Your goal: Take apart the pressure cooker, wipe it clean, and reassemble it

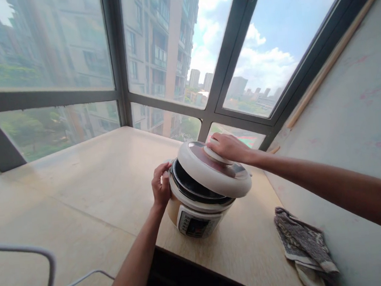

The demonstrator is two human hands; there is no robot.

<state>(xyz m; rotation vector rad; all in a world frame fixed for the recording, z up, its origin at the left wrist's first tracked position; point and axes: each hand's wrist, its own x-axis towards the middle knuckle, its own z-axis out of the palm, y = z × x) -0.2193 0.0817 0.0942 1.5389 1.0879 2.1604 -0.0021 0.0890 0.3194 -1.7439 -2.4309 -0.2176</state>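
Note:
A white and gold electric cooker (pixel 197 222) with a dark control panel stands on the pale wooden surface. Its round lid (pixel 195 167), white-rimmed with a shiny top, is tilted over the pot, raised at the left so that the dark inside shows. My right hand (pixel 227 147) is closed round the handle on top of the lid. At the cooker's left side, my left hand (pixel 161 184) has its fingers bent on the upper rim by the side handle.
A crumpled brown patterned cloth (pixel 304 242) lies at the right by the wall (pixel 354 146). A white cable (pixel 49 266) curves at the lower left. Windows with grey frames (pixel 119 55) border the wooden surface (pixel 90 187) behind.

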